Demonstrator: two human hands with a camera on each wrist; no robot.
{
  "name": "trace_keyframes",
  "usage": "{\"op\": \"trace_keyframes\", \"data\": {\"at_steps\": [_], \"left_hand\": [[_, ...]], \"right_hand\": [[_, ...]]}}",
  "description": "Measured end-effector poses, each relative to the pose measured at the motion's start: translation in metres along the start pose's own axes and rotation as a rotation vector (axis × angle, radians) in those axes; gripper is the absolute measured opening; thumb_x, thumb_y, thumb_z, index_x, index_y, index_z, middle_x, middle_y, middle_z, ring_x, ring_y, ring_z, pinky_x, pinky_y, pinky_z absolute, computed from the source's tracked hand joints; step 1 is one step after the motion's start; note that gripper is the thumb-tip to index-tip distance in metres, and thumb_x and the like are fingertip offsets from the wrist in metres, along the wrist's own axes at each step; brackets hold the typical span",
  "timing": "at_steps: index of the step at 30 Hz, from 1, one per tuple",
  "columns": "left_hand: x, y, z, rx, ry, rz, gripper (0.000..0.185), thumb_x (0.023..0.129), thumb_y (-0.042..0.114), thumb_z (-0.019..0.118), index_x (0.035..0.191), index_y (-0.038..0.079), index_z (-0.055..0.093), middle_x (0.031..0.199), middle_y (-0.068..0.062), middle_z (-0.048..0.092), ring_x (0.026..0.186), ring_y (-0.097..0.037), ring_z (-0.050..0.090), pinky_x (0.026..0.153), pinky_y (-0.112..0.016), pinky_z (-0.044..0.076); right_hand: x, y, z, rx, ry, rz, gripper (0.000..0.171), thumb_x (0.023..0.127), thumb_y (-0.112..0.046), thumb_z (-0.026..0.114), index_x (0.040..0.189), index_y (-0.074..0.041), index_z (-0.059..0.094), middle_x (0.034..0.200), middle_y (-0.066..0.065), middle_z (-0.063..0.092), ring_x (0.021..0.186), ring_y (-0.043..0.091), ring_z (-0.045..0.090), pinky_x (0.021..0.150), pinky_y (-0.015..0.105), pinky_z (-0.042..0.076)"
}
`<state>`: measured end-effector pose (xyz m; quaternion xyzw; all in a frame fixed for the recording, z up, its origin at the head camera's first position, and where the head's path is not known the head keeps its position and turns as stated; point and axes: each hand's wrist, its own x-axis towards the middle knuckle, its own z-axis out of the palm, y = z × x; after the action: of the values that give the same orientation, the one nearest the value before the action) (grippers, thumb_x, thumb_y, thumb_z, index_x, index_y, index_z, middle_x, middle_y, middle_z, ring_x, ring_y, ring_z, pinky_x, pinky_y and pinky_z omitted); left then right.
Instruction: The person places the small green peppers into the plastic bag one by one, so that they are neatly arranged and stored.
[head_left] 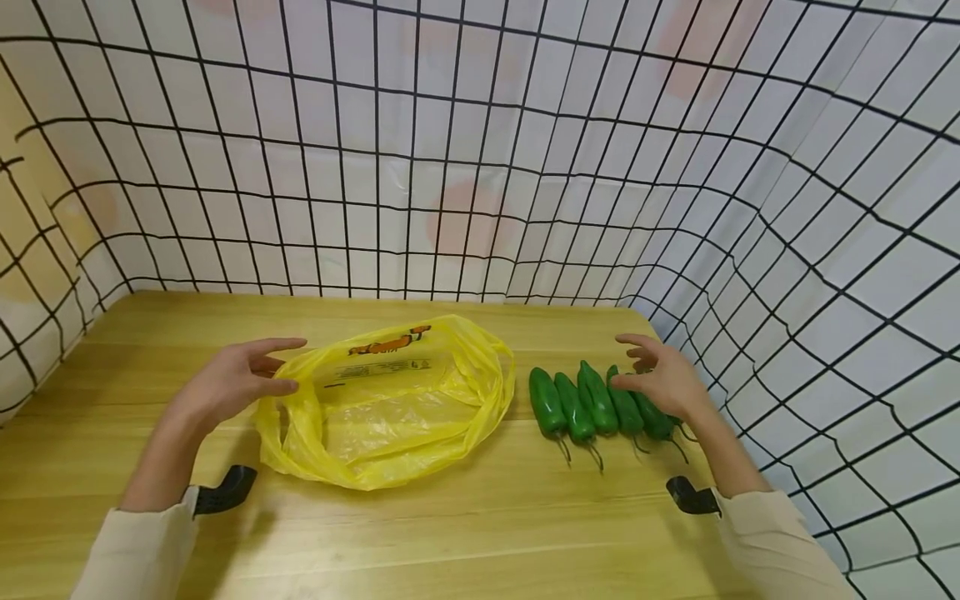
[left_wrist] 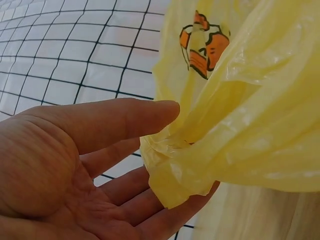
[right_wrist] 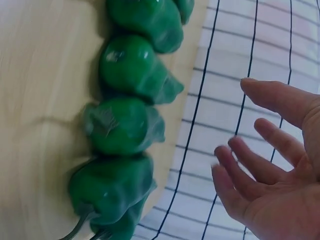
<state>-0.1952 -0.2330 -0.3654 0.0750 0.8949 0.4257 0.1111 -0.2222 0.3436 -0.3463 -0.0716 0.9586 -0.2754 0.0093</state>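
A yellow plastic bag (head_left: pixel 405 467) lies on the table with its mouth spread toward me and an orange print inside. At its left end is my left hand (head_left: pixel 238 379), thumb and fingers apart. In the left wrist view, the left hand (left_wrist: pixel 95 165) has its fingers extended behind the gathered corner of the bag (left_wrist: pixel 190 165), and the thumb tip overlaps its edge. Several green peppers (head_left: pixel 576 408) lie in a row to the right of the bag. Over the right end of that row hovers my right hand (head_left: pixel 663 379), fingers loosely spread, holding nothing; it partly hides the peppers there.
The wooden table (head_left: pixel 450 542) carries both the bag and the peppers. A white cloth with a black grid (head_left: pixel 420 167) rises behind the table and along its right side. Pepper stems (head_left: pixel 596 458) point toward me. Black wrist mounts (head_left: pixel 228 490) stick out at both sleeves.
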Motion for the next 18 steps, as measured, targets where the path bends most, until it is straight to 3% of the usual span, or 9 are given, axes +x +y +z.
{"op": "trace_keyframes", "data": {"at_steps": [4, 9, 18], "left_hand": [[0.000, -0.001, 0.000, 0.005, 0.003, -0.010, 0.068, 0.097, 0.027, 0.070, 0.156, 0.013, 0.041, 0.146, -0.036, 0.048, 0.132, -0.051, 0.049, 0.097, -0.064, 0.047], [0.000, -0.002, 0.000, 0.006, 0.008, -0.020, 0.065, 0.096, 0.024, 0.070, 0.154, 0.012, 0.045, 0.146, -0.036, 0.048, 0.131, -0.052, 0.050, 0.098, -0.064, 0.047], [0.001, -0.002, -0.001, 0.015, 0.019, -0.017, 0.063, 0.095, 0.024, 0.071, 0.152, 0.011, 0.048, 0.145, -0.034, 0.050, 0.131, -0.050, 0.050, 0.098, -0.063, 0.047]], "right_hand": [[-0.002, 0.010, -0.004, 0.029, 0.017, 0.021, 0.068, 0.093, -0.028, 0.076, 0.152, -0.010, 0.047, 0.136, 0.027, 0.060, 0.122, 0.044, 0.057, 0.093, 0.056, 0.051], [-0.008, 0.024, -0.009, 0.056, 0.018, 0.056, 0.070, 0.093, -0.029, 0.075, 0.154, -0.012, 0.044, 0.140, 0.028, 0.056, 0.126, 0.045, 0.055, 0.095, 0.057, 0.051], [-0.017, 0.052, -0.018, 0.041, 0.022, 0.130, 0.080, 0.094, -0.045, 0.071, 0.157, -0.010, 0.037, 0.143, 0.030, 0.051, 0.126, 0.047, 0.052, 0.093, 0.059, 0.050]]}}
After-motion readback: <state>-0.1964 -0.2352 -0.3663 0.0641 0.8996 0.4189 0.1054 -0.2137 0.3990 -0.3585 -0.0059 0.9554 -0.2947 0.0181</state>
